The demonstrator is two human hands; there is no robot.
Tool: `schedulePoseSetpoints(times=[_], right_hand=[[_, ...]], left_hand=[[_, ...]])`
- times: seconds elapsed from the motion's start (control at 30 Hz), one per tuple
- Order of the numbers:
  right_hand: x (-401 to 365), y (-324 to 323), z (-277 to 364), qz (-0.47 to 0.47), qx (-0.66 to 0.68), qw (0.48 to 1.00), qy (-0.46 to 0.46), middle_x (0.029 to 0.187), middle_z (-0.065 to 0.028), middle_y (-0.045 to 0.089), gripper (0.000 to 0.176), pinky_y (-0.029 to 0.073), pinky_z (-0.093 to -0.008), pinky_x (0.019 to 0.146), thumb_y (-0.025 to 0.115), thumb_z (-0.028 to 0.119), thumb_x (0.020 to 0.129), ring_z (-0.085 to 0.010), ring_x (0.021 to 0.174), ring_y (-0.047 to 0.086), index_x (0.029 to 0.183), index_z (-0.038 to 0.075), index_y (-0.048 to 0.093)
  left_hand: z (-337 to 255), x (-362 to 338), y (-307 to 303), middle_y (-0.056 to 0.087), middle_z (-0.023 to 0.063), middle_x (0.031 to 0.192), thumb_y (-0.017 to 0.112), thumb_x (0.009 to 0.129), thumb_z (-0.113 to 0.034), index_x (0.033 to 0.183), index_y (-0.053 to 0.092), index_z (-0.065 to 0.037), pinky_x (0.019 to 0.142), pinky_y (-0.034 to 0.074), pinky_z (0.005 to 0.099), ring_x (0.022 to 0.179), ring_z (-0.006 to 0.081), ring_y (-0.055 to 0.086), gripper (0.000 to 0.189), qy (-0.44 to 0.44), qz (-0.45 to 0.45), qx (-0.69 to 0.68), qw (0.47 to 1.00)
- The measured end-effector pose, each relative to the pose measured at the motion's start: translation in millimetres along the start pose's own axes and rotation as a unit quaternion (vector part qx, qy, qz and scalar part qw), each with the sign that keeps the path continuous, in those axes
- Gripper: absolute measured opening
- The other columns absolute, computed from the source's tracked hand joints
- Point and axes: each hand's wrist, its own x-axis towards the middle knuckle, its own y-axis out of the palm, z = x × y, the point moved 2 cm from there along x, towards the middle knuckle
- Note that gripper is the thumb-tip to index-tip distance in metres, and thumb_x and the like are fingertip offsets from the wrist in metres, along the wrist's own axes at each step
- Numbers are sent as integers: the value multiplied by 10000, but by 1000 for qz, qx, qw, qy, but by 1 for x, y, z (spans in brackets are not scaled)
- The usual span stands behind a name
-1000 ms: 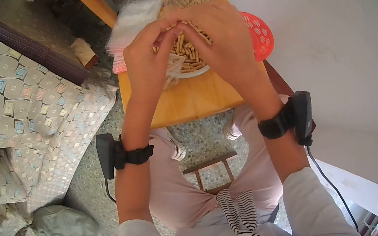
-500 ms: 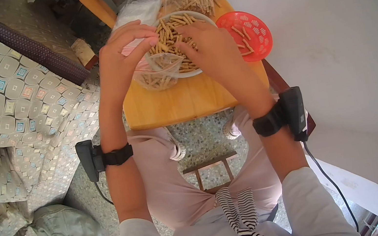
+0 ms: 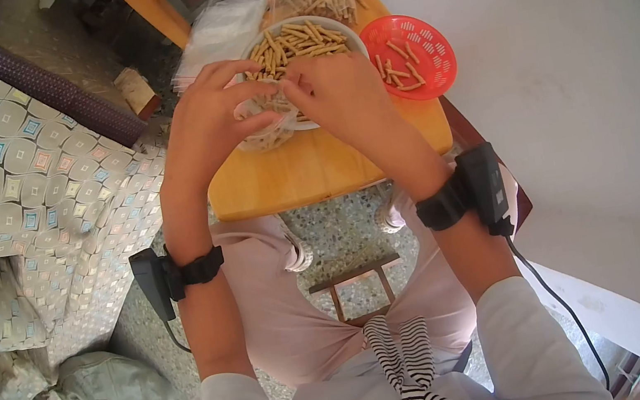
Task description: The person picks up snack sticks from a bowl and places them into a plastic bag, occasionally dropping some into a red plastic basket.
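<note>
A white bowl full of short tan sticks stands on the wooden chair seat. My left hand is at its near left side, thumb and forefinger spread round the mouth of a clear plastic bag. The bag holds some sticks and leans against the bowl. Over the bowl's near right part, my right hand has curled fingers, its thumb tip by the bag's mouth; what it holds is hidden. Right of the bowl sits a red basket with several sticks in it.
Flat clear bags lie at the back left of the chair seat. A larger bag of sticks is behind the bowl. Patterned fabric covers furniture at left; a white wall rises at right.
My left hand has moved down to the bag's mouth. My right hand has come out of the sticks toward the bag, its fingers now curled. More sticks show in the red basket.
</note>
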Motion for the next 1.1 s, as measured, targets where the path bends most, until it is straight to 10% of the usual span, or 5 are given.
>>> schedulePoseSetpoints(times=[0.3,0.7,1.1], right_hand=[[0,8,-51,-21,-88,994,-64,1007,-153,704,378,521,-406,777,709,134,790,-304,924,676,1167,118,694],[4,33,-65,9,-205,979,11,1079,-131,612,200,327,-567,1086,674,123,797,-316,1083,612,994,97,703],[4,45,-65,-24,-215,976,27,1122,-109,578,298,323,-622,1063,679,148,804,-309,1155,550,1098,106,661]], left_hand=[[-14,9,-1,664,70,831,700,890,-213,929,723,-50,699,496,335,779,243,635,169,-91,-36,5,995],[-13,9,14,684,65,826,685,909,-219,976,726,-65,590,478,295,615,198,597,172,-117,-68,-50,989],[-10,8,15,693,67,833,683,909,-223,980,730,-72,590,491,303,615,206,618,173,-102,-56,-40,992]])
